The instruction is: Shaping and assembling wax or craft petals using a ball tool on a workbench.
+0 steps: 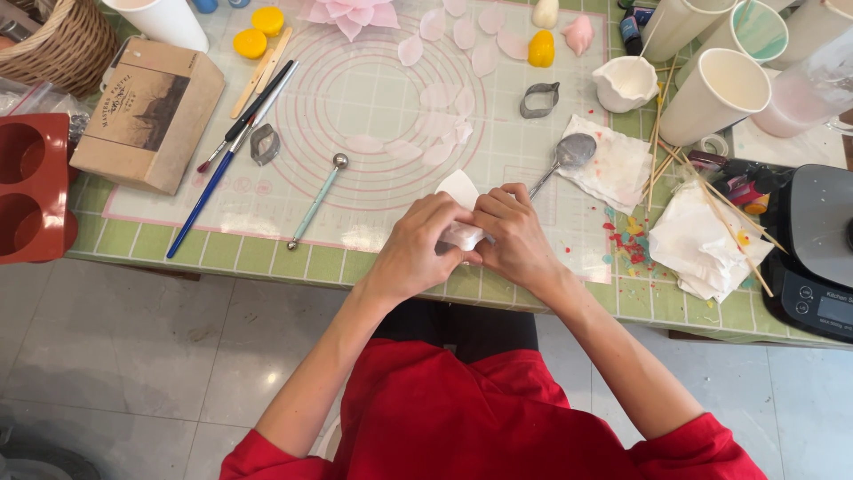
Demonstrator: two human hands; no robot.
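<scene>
White sheet (pixel 459 188), thin and pale, sits pinched between both hands at the near edge of the surface (pixel 267 253). Left hand (pixel 416 242) and right hand (pixel 514 233) press fingertips together on it, thumbs tucked in. It looks feather-light, soft and easily torn, so best gripped gently by the edges. Just beyond lie a spoon (pixel 569 156) and ball tool (pixel 317 200) on the mat (pixel 373 53).

A white piece (pixel 460 209) is held between both hands (pixel 418 249) (pixel 515 236) at the mat's (pixel 355 89) near edge; a spoon (pixel 564 158) lies just behind, a ball tool (pixel 317 200) to the left.
</scene>
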